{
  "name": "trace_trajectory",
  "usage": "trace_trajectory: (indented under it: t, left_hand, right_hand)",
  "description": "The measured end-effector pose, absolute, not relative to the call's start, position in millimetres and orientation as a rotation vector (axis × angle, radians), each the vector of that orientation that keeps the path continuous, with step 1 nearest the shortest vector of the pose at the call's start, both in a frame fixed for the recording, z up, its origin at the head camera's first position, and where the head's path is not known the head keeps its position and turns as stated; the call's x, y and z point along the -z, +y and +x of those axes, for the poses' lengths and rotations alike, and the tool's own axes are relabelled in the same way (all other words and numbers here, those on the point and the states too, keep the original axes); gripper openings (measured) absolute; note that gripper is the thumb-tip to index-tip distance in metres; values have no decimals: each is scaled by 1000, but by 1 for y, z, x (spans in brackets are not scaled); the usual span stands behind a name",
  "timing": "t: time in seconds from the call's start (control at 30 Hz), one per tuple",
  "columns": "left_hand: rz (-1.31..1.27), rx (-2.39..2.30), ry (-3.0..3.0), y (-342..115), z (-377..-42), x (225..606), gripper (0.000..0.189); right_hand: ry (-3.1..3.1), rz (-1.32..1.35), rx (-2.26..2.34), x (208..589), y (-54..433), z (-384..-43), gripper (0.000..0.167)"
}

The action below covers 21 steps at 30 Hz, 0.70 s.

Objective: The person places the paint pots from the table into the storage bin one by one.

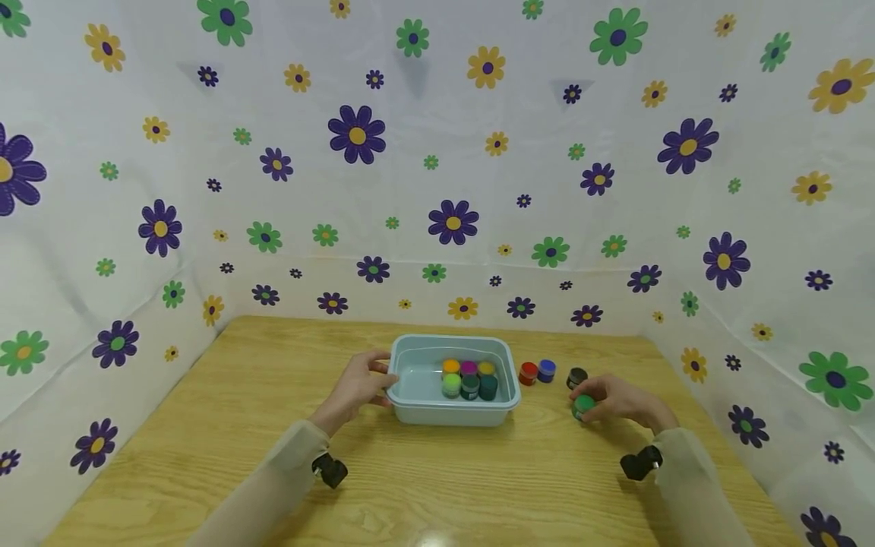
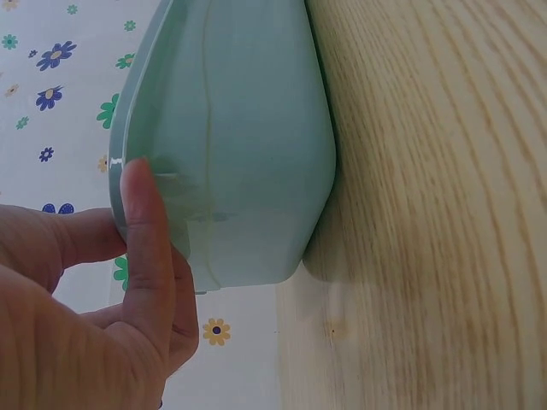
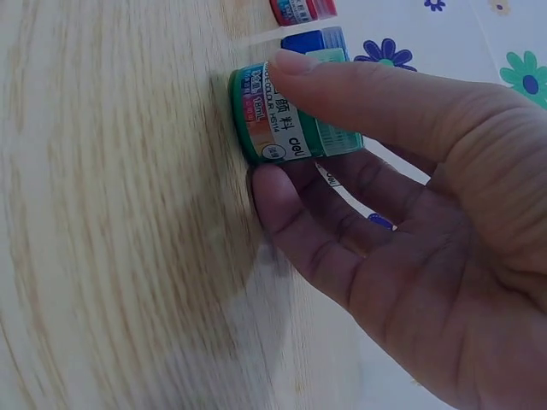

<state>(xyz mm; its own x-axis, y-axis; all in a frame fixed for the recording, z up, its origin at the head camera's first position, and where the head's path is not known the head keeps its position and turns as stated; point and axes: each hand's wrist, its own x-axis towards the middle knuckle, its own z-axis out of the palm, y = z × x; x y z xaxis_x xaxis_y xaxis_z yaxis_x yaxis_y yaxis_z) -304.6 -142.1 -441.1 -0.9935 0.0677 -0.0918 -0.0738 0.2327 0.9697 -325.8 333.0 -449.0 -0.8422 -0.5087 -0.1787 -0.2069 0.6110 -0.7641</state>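
My left hand (image 1: 354,386) grips the left end of a light blue plastic basin (image 1: 447,415), its fingers about the rim. In the left wrist view, a fingertip presses the outer wall of the basin (image 2: 248,154). On the right, my right hand (image 1: 627,401) holds a small green paint jar (image 1: 583,407) between thumb and fingers. The right wrist view shows the jar's printed label and clear lid, with its base at or close to the table. Just behind it stands a dark paint jar (image 1: 577,377), partly covered by the hand in the head view.
Several paint jars stand inside the basin's right half, among them an orange jar (image 1: 451,367) and a light green jar (image 1: 451,385). A red jar (image 1: 529,373) and a blue jar (image 1: 546,371) stand right of the basin. Flowered sheeting (image 1: 410,190) encloses the wooden table (image 1: 437,471).
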Motion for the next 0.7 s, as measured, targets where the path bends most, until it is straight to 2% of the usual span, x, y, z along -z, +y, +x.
trace_trajectory:
  t: [0.7]
  left_hand:
    - [-10, -1871, 2375, -142, -305, 439, 50]
  right_hand:
    - [2534, -510, 1085, 446, 320, -327, 43]
